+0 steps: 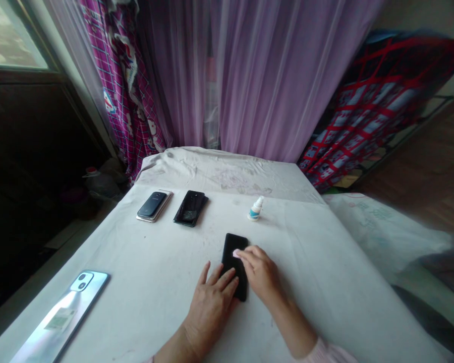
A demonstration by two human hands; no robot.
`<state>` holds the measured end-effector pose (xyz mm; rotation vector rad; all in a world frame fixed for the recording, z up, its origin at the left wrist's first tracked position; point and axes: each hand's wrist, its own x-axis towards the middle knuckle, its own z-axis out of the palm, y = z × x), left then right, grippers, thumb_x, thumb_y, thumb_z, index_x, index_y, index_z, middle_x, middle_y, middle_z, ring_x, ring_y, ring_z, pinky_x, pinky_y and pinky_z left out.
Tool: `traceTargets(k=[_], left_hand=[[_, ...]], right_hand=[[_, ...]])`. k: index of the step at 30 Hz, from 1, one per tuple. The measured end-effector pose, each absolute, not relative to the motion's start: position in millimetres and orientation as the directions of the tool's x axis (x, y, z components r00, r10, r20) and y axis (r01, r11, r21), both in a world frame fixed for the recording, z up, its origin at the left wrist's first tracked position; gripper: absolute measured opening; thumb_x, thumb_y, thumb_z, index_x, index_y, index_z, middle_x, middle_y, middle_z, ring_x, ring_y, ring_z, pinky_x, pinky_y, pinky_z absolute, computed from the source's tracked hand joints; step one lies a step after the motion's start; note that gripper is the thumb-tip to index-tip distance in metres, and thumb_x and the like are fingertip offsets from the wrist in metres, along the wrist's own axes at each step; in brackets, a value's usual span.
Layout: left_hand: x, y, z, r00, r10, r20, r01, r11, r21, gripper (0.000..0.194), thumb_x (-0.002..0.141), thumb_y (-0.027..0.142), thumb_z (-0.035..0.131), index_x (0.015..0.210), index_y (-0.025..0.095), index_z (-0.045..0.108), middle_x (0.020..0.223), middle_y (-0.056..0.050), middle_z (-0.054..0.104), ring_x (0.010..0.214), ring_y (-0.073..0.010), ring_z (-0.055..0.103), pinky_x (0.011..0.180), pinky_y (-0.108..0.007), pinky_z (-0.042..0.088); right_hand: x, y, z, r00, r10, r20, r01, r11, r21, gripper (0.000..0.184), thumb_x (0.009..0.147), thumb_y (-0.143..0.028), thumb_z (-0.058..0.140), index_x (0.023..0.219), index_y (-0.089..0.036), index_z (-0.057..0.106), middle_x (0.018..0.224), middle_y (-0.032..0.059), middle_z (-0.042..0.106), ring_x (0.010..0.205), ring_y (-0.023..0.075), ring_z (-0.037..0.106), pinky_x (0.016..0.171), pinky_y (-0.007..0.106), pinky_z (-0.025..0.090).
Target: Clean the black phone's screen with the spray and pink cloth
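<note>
Where the white tablecloth (166, 267) ran toward its near left corner, a light-blue smartphone (66, 322) lay twin cameras uppermost, with a pale label on its back. Farther back, a dark-blue smartphone (153, 204) rested on a larger, paler phone (168, 197); just right of these, a glossy black smartphone (187, 207) overlapped another dark one. The left hand (212, 297), fingers extended and spread, was laid against the lower part of a matte black smartphone (232, 244), gripping nothing visibly. This phone lay flat near the middle of the table. A small pale-pink pad (235, 253) was at its upper face. Beyond stood a white dropper bottle (255, 208) with a blue label. The right hand (263, 272) pinched the pad, fingertips closed together.
</note>
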<state>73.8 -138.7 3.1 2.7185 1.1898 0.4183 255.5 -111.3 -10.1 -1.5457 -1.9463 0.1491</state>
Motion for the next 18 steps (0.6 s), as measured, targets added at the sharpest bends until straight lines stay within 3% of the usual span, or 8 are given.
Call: traceTargets(k=[4,7,11,14,18], left_hand=[[61,-125,13,0.705,0.703,0.100,0.634,-0.686,0.356,0.037,0.091,0.031,0.059,0.128,0.031,0.058,0.133,-0.001,0.060,0.130,-0.0263,0.049,0.113,-0.057,0.026],[43,-110,17,0.754,0.652,0.077,0.578,-0.715,0.394,0.040,0.090,0.024,0.058,0.128,0.035,0.057,0.135,0.001,0.058,0.135,-0.0245,0.042,0.115,-0.058,0.017],[22,-101,14,0.694,0.717,0.062,0.645,-0.658,0.389,0.040,0.088,0.018,0.055,0.123,0.037,0.060,0.138,0.001,0.056,0.137,-0.0258,0.040,0.112,-0.059,0.022],[23,-107,3,0.578,0.806,0.125,0.722,-0.577,0.381,0.041,0.091,0.034,0.055,0.132,0.028,0.053,0.139,-0.008,0.055,0.131,-0.0267,0.047,0.111,-0.055,0.028],[47,-122,-17,0.455,0.853,0.256,0.803,-0.517,0.298,0.088,0.079,0.071,0.056,0.142,0.012,0.040,0.139,-0.021,0.050,0.132,-0.0372,0.043,0.110,-0.061,0.026]], right_hand=[[258,-129,-9,-0.136,0.907,0.399,0.817,0.331,-0.473,0.030,0.094,-0.019,0.044,0.106,-0.026,0.071,0.089,0.0047,0.066,0.082,0.0159,0.063,0.071,0.024,0.051],[270,-119,-8,-0.062,0.904,0.423,0.831,0.281,-0.479,0.029,0.093,-0.020,0.045,0.102,-0.026,0.072,0.088,0.0047,0.067,0.080,0.0162,0.064,0.070,0.025,0.051],[284,-107,-7,0.066,0.888,0.455,0.810,0.218,-0.544,0.027,0.094,-0.025,0.047,0.101,-0.024,0.072,0.094,0.0055,0.069,0.084,0.0167,0.066,0.074,0.026,0.052],[283,-110,-7,0.119,0.874,0.471,0.784,0.209,-0.585,0.028,0.095,-0.026,0.045,0.104,-0.022,0.071,0.097,0.0065,0.069,0.088,0.0169,0.067,0.078,0.026,0.052],[276,-110,-10,0.111,0.864,0.492,0.824,0.197,-0.532,0.030,0.096,-0.025,0.043,0.106,-0.021,0.071,0.095,0.0067,0.069,0.087,0.0169,0.066,0.076,0.026,0.051]])
